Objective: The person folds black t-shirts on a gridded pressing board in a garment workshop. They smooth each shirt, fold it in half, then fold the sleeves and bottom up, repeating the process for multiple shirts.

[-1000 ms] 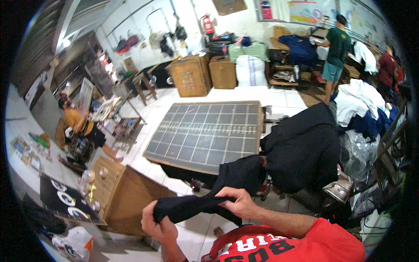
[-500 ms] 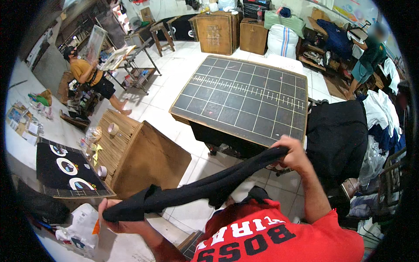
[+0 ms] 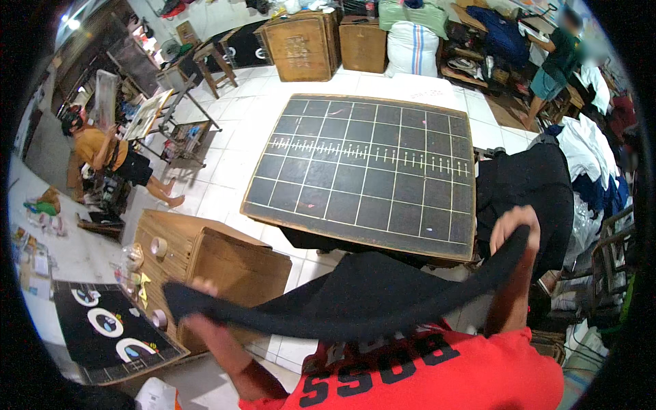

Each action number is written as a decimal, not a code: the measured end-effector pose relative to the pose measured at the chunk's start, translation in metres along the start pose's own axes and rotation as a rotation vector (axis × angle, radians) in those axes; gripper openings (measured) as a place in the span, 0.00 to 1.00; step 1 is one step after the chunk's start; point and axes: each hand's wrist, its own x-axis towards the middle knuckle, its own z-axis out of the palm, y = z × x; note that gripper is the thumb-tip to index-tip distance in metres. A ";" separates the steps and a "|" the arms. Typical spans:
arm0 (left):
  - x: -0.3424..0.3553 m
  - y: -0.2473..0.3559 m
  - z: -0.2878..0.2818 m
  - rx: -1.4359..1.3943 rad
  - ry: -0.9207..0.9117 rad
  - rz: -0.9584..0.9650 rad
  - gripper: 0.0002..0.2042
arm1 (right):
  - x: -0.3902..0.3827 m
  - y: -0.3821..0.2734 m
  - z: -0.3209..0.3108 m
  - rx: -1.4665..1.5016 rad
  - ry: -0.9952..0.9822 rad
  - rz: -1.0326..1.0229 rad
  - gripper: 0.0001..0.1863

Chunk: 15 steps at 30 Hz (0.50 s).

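A black cloth (image 3: 355,301) hangs between my two raised hands, its near edge sagging in a curve in front of my red shirt. My left hand (image 3: 199,322) is closed on its left end, with part of the fingers behind the fabric. At the other end, my right hand (image 3: 514,223) grips the cloth from above, fingers wrapped over it. Beyond the cloth stands a dark table (image 3: 372,188) with a white grid and a ruled scale. The cloth overlaps the view of its near edge without clearly touching it.
To the left are a stack of brown boards (image 3: 242,273) with tape rolls (image 3: 158,247) and a black printed panel (image 3: 102,321). Black fabric (image 3: 526,191) is heaped at the table's right. One person (image 3: 113,150) works at the far left, another (image 3: 555,65) at the far right.
My hands have risen and moved farther apart. The cloth, bunched into a narrow strip before, is now spread wider, with a broad part hanging in the middle. The view has shifted slightly.
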 end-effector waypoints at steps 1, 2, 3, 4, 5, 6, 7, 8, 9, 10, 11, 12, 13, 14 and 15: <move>0.027 -0.027 0.019 0.147 0.138 -0.080 0.12 | 0.006 0.004 -0.004 -0.219 0.290 0.049 0.18; 0.057 -0.056 0.039 0.296 0.183 -0.144 0.14 | 0.023 0.012 -0.016 -0.521 0.578 0.107 0.20; 0.097 -0.086 0.061 0.660 0.008 -0.146 0.18 | 0.060 0.019 -0.042 -0.344 0.322 0.250 0.22; 0.131 -0.119 0.083 1.010 -0.196 -0.076 0.23 | 0.089 0.047 -0.061 -0.431 0.415 0.311 0.25; 0.149 -0.153 0.095 0.684 -0.358 -0.448 0.38 | 0.104 0.070 -0.077 -0.328 0.535 0.561 0.30; 0.155 -0.191 0.102 0.623 -0.422 -0.571 0.52 | 0.104 0.090 -0.091 -0.196 0.600 0.764 0.34; 0.152 -0.216 0.093 0.728 -0.451 -0.682 0.52 | 0.087 0.115 -0.097 -0.277 0.758 0.852 0.39; 0.150 -0.240 0.086 0.712 -0.490 -0.779 0.53 | 0.074 0.139 -0.102 -0.363 0.920 0.941 0.44; 0.147 -0.256 0.075 0.928 -0.483 -0.818 0.55 | 0.051 0.156 -0.104 -0.362 0.879 0.919 0.47; 0.138 -0.268 0.062 0.897 -0.472 -0.970 0.55 | 0.027 0.171 -0.102 -0.378 0.866 0.924 0.50; 0.128 -0.275 0.048 0.849 -0.448 -0.986 0.56 | 0.007 0.179 -0.104 -0.360 0.780 0.932 0.49; 0.115 -0.281 0.034 0.785 -0.431 -0.921 0.49 | -0.020 0.184 -0.103 -0.339 0.754 0.991 0.48; 0.102 -0.287 0.024 0.837 -0.442 -0.840 0.44 | -0.043 0.186 -0.101 -0.508 0.723 0.972 0.43; 0.092 -0.293 0.021 0.876 -0.455 -0.727 0.40 | -0.064 0.188 -0.097 -0.651 0.747 0.863 0.39; 0.084 -0.299 0.021 0.909 -0.465 -0.685 0.35 | -0.078 0.191 -0.095 -0.683 0.805 0.822 0.39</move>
